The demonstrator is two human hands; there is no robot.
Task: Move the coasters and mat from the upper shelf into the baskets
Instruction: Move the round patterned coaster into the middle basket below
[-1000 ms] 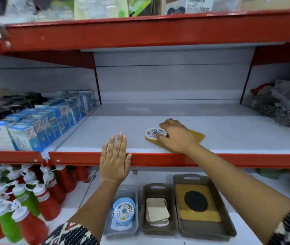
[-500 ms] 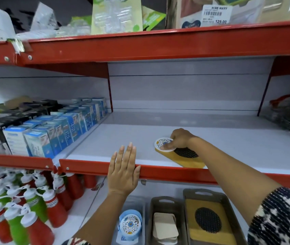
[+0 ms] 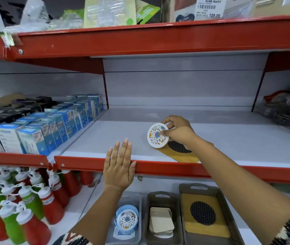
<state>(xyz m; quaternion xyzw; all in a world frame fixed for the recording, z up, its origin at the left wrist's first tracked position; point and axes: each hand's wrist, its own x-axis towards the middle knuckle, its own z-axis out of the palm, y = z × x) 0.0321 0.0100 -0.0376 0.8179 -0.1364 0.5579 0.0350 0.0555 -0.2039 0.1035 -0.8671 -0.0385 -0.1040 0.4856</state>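
My right hand (image 3: 178, 132) grips a round white coaster (image 3: 157, 135) with a blue and yellow floral print, tilted up on edge above the upper shelf (image 3: 116, 138). Under it lies a yellow mat (image 3: 179, 155) with a black mesh circle, partly hidden by my wrist. My left hand (image 3: 119, 167) rests flat, fingers apart, on the shelf's red front edge. On the lower shelf stand three baskets: a clear one (image 3: 139, 236) with a floral coaster in a blue holder (image 3: 127, 220), a brown one (image 3: 176, 227) with square beige coasters (image 3: 161, 221), and a larger brown one (image 3: 229, 220) holding a yellow mat (image 3: 203, 216).
Blue boxes (image 3: 52, 128) and black boxes fill the upper shelf's left bay. Wire items in plastic (image 3: 289, 112) sit at the right. Red and green squeeze bottles (image 3: 16, 200) crowd the lower left. A red shelf beam (image 3: 140, 38) hangs overhead.
My right hand has lifted the floral coaster off the yellow mat and tilted it upright. The mat's black mesh circle is now exposed. My left hand stays on the shelf edge.
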